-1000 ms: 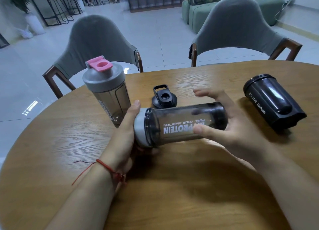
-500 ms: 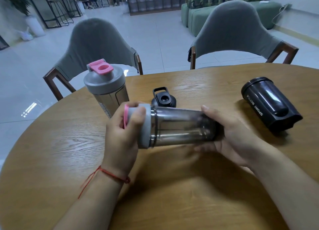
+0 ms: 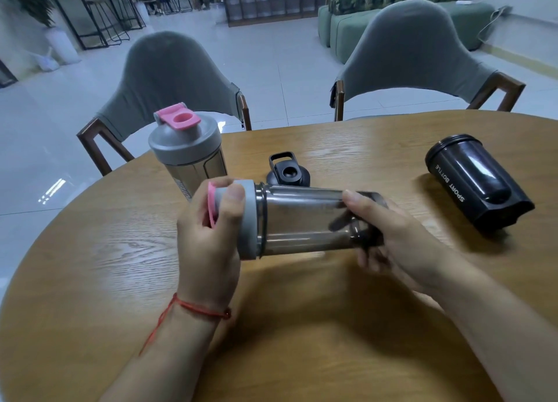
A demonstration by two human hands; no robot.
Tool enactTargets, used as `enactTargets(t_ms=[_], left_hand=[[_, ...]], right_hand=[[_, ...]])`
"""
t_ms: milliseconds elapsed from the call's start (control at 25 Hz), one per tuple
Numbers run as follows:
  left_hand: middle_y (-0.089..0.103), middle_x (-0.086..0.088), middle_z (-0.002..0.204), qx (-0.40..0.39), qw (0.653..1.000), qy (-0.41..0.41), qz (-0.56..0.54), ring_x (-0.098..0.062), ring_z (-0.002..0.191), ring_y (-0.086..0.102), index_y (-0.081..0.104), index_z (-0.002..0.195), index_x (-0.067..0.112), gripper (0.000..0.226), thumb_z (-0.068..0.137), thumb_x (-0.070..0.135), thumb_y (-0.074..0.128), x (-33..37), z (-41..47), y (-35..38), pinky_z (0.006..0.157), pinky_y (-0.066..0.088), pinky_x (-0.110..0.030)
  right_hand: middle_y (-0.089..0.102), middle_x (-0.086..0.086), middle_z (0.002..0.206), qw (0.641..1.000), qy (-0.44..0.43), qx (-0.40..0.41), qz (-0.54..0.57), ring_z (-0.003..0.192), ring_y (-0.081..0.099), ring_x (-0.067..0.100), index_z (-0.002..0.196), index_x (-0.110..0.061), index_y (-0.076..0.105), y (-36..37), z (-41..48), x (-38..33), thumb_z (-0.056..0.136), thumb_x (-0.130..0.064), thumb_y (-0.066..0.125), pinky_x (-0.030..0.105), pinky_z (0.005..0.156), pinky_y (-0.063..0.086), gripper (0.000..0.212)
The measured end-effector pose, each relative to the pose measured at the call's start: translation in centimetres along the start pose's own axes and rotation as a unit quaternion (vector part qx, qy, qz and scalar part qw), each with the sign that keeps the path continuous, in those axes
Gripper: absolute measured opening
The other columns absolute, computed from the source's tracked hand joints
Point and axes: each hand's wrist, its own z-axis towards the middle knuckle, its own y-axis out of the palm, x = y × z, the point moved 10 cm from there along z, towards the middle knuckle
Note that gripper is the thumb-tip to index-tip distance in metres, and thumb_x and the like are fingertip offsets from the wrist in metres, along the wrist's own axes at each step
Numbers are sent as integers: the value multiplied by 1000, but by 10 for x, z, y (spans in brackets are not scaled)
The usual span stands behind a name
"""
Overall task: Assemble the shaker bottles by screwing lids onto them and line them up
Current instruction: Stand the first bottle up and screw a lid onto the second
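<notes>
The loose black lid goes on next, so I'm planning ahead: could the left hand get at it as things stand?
Probably not yet: the left hand is clamped on the gray lid, and the held bottle lies between it and the black lid.

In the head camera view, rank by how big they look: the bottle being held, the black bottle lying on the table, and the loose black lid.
1. Held bottle, though nearness to the camera inflates it.
2. Black bottle, lying farther away; its true size may be similar, so this ranking is unsure.
3. Black lid, clearly smallest.
</notes>
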Motion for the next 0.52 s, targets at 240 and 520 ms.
enactTargets(t_ms=[240,520], left_hand=[[77,-12,109,-40,982,165,78,-31,97,76,69,119,6,44,93,40,61,39,-16,10,74,63,-55],[78,-20,112,-40,995,-89,-28,-31,95,73,74,118,22,48,102,62,52,-21,8,16,80,60,-65]], right_hand=[[59,8,69,990,133,-38,15,41,46,15,111,-3,72,-2,-3,25,82,-71,66,18,30,27,75],[72,23,85,993,78,23,87,49,55,17,108,-12,70,-8,6,20,81,-74,60,21,40,41,69]])
